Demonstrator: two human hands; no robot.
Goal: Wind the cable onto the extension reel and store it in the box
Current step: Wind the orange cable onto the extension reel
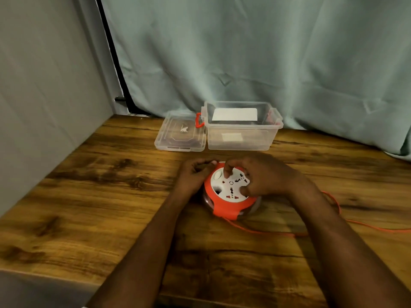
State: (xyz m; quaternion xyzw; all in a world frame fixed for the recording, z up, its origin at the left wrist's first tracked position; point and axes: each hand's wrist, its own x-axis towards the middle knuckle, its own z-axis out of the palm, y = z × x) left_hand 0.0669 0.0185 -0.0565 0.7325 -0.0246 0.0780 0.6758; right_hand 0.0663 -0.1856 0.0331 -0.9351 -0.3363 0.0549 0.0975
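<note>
Head cam: both hands [224,176] on reel [230,196], mid-table [89,196], box [241,127] behind.

I see a wood-grain surface [89,196]. On it, at upper centre, stands a clear box [241,136] with its lid [181,135] beside; at centre sits the reel [230,196], orange cable [266,231] trailing right.

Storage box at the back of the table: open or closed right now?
Open. The box has no lid on top; its clear lid lies flat on the table just left of it.
</note>
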